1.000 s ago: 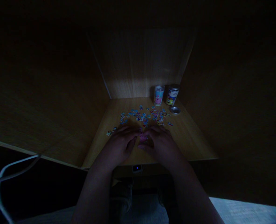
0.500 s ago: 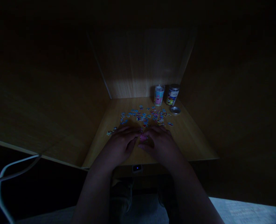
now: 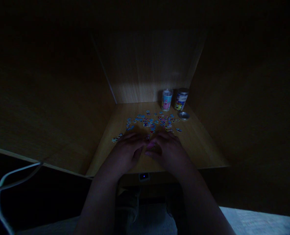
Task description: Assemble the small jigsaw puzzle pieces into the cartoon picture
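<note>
The view is very dim. My left hand [image 3: 125,153] and my right hand [image 3: 170,151] rest on a wooden desk [image 3: 200,147], fingertips meeting in the middle. Between the fingertips sits a small pink clump of puzzle pieces [image 3: 150,144], mostly covered by the fingers of both hands pressed on it. Just beyond the hands lies a scatter of loose puzzle pieces [image 3: 151,121], mostly blue and pink. A few more pieces [image 3: 116,138] lie to the left of my left hand.
Two printed tins [image 3: 167,100] [image 3: 181,99] stand at the back right, with a round metal lid [image 3: 184,115] lying in front. Wooden walls close the desk on three sides. A white cable [image 3: 3,186] hangs at lower left. A small lit device [image 3: 144,176] sits under the desk's front edge.
My fingers have closed further over the pink pieces, so less of them shows. The hands have stayed in place.
</note>
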A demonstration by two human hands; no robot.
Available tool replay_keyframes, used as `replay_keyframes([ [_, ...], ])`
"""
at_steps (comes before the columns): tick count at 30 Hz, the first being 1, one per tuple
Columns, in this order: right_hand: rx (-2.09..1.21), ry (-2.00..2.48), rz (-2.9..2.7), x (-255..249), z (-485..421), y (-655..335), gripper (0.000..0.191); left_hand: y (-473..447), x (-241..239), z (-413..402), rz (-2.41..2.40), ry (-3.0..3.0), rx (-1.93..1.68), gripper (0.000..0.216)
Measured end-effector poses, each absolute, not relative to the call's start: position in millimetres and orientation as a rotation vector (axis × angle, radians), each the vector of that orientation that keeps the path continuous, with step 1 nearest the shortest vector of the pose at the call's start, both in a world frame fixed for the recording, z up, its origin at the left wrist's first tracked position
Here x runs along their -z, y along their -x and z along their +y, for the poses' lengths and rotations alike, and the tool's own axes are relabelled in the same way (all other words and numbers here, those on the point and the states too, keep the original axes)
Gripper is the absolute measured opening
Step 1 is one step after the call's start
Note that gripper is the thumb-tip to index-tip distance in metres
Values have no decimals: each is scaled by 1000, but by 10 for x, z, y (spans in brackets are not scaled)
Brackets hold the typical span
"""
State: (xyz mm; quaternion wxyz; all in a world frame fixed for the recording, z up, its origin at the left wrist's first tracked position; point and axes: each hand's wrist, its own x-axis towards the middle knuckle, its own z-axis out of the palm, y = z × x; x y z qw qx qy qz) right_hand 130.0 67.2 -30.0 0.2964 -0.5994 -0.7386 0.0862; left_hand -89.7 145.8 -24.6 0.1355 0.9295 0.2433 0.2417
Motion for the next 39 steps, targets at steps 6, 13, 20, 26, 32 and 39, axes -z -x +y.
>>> replay_keyframes([
  [6, -293, 1532, -1889, 335, 662, -1361, 40, 889, 246, 1432, 793, -2646, -726, 20],
  [13, -350, 1489, -1888, 328, 654, -1398, 32, 881, 206, 1415, 778, -2620, -732, 19],
  [20, -350, 1411, -1914, 313, 665, -1400, 19, 883, 233, 1445, 699, -2608, -764, 26],
  [26, -351, 1375, -1880, 307, 641, -1396, 15, 893, 210, 1441, 671, -2582, -800, 26],
  [32, -129, 1535, -1683, 324, 629, -1626, 13, 1014, 197, 1468, 896, -2590, -1055, 19],
  [39, 48, 1709, -1667, 390, 680, -1708, 22, 985, 145, 1397, 681, -2668, -936, 31],
])
